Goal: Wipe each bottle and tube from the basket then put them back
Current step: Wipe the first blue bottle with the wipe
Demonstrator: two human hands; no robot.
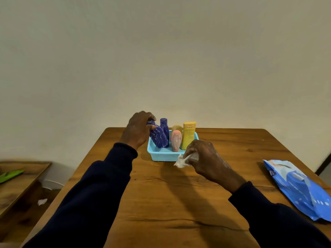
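Note:
A light blue plastic basket (162, 156) stands on the wooden table (170, 203). My left hand (138, 130) grips the top of a tilted dark blue bottle with white streaks (158, 136) at the basket's left end. Behind it a second dark blue bottle (164, 127) stands upright. A pink tube (176, 140) stands cap-down in the middle, a yellow tube (188, 134) to its right, and a tan rounded top (177, 127) shows behind them. Just in front of the basket's right corner, my right hand (206, 159) holds a crumpled white wipe (181, 161).
A blue pack of wipes (300, 188) lies at the table's right edge. To the left, a lower wooden shelf (21, 179) carries a green object (10, 175). A scrap of white paper (42, 201) lies on the floor. A bare wall is behind the table.

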